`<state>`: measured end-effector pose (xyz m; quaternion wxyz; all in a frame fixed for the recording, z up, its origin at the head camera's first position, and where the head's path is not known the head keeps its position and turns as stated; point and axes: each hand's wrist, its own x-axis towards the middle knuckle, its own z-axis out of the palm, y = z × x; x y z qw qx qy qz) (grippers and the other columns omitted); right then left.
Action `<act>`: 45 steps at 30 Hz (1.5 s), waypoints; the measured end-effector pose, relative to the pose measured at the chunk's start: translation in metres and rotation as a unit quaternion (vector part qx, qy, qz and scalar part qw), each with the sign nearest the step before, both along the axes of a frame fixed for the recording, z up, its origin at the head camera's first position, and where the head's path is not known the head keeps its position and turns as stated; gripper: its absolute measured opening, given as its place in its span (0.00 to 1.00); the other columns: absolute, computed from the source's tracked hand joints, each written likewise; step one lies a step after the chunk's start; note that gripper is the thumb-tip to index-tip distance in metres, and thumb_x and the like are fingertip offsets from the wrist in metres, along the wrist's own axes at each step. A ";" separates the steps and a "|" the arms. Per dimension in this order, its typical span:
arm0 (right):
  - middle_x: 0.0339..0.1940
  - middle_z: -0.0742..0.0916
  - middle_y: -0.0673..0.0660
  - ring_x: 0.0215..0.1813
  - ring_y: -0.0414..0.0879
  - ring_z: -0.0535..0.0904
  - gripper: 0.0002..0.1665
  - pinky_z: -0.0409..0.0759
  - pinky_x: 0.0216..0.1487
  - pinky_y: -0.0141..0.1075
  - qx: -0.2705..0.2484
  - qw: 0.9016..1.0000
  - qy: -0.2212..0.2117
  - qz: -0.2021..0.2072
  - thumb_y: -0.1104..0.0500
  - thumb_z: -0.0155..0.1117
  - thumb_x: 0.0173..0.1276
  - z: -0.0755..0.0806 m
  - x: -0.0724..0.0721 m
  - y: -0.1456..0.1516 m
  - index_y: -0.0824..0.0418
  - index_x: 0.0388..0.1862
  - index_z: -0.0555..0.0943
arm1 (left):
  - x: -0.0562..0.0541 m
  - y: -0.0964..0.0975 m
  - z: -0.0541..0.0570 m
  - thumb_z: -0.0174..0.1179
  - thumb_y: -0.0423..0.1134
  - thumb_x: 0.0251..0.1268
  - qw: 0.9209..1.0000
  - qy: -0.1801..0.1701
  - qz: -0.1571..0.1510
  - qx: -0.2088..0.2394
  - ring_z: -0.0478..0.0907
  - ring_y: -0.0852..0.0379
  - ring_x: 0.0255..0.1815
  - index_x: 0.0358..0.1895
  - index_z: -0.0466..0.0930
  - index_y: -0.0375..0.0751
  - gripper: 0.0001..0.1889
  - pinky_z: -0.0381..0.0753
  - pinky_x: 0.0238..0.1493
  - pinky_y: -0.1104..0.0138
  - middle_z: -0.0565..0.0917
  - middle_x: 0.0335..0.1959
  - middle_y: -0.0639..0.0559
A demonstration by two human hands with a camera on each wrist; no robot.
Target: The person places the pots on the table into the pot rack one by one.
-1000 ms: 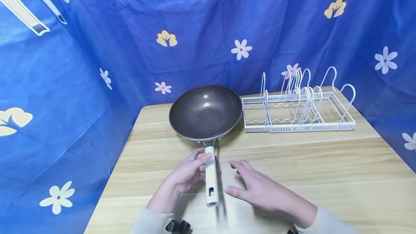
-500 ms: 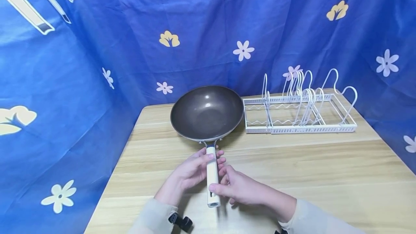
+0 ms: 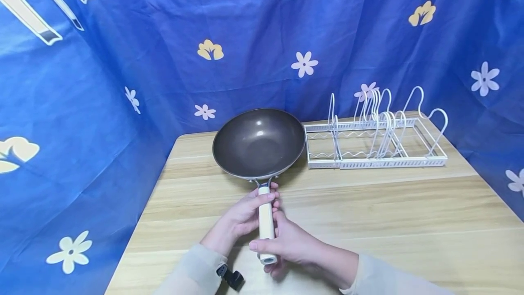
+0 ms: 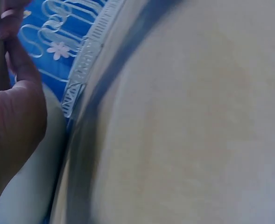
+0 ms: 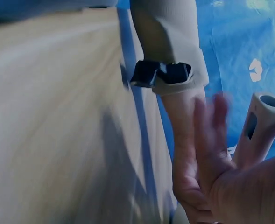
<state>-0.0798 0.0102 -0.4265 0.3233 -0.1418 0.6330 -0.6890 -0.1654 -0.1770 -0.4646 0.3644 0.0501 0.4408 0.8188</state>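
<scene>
A dark-lined wok point(image 3: 259, 142) faces me over the table, its pale handle point(image 3: 266, 222) pointing my way. My left hand point(image 3: 241, 215) grips the handle close to the pan, thumb on top and fingertips showing on the far side. Nearer the handle's end, my right hand point(image 3: 296, 242) holds it with the thumb across the top and fingers beneath. In the left wrist view, the wok's pale outside point(image 4: 34, 172) shows behind the left hand. The right wrist view shows the handle's hollow end point(image 5: 261, 126) beside blurred right fingers point(image 5: 212, 126).
To the wok's right, a white wire rack point(image 3: 389, 164) with several upright loops stands near the back of the wooden table point(image 3: 389, 213). A blue patterned curtain point(image 3: 254, 26) hangs behind and along both sides. A black strap point(image 3: 231, 277) circles the left wrist.
My right hand has moved left onto the handle and now wraps its near end. The left fingers have closed further around the handle. The wok stays about where it was.
</scene>
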 end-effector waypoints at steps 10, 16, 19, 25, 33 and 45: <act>0.20 0.82 0.53 0.17 0.40 0.81 0.44 0.82 0.16 0.30 -0.047 0.997 -0.053 -0.043 0.59 0.76 0.70 -0.004 0.008 -0.009 0.65 0.73 0.57 | 0.005 0.004 -0.004 0.67 0.36 0.76 0.999 -0.012 0.028 -0.040 0.84 0.66 0.36 0.56 0.73 0.56 0.15 0.90 0.45 0.72 0.85 0.34 0.59; 0.23 0.79 0.53 0.16 0.41 0.79 0.49 0.81 0.16 0.31 -0.052 0.995 -0.058 -0.055 0.58 0.76 0.69 -0.005 0.007 -0.013 0.63 0.77 0.55 | 0.003 0.007 -0.004 0.64 0.35 0.76 0.998 -0.006 0.031 -0.050 0.83 0.67 0.35 0.49 0.73 0.57 0.12 0.86 0.43 0.75 0.85 0.33 0.61; 0.25 0.78 0.53 0.17 0.42 0.79 0.49 0.82 0.16 0.31 -0.052 0.996 -0.056 -0.056 0.61 0.74 0.69 -0.008 0.007 -0.012 0.63 0.78 0.53 | 0.002 0.008 -0.004 0.62 0.34 0.77 0.998 -0.009 0.025 -0.051 0.84 0.67 0.35 0.49 0.74 0.58 0.12 0.86 0.44 0.74 0.85 0.33 0.62; 0.25 0.79 0.53 0.17 0.42 0.79 0.49 0.80 0.16 0.29 -0.040 0.996 -0.049 -0.060 0.64 0.70 0.66 -0.014 0.009 -0.011 0.64 0.78 0.53 | 0.003 0.009 -0.006 0.61 0.32 0.78 0.998 -0.013 0.019 -0.055 0.84 0.66 0.35 0.51 0.72 0.58 0.13 0.89 0.45 0.72 0.84 0.33 0.61; 0.27 0.80 0.54 0.17 0.41 0.78 0.47 0.78 0.15 0.27 -0.044 0.996 -0.052 -0.051 0.65 0.68 0.65 -0.014 0.009 -0.003 0.66 0.76 0.53 | 0.005 0.011 -0.005 0.61 0.33 0.77 0.997 0.001 0.026 -0.074 0.84 0.66 0.37 0.55 0.69 0.56 0.15 0.89 0.46 0.72 0.83 0.36 0.60; 0.27 0.81 0.55 0.18 0.42 0.77 0.50 0.78 0.15 0.27 -0.057 0.997 -0.042 -0.034 0.67 0.67 0.68 -0.022 0.011 0.009 0.65 0.82 0.51 | 0.012 0.017 -0.002 0.59 0.30 0.76 0.991 0.032 0.044 -0.122 0.82 0.65 0.38 0.61 0.59 0.48 0.21 0.87 0.47 0.74 0.77 0.41 0.57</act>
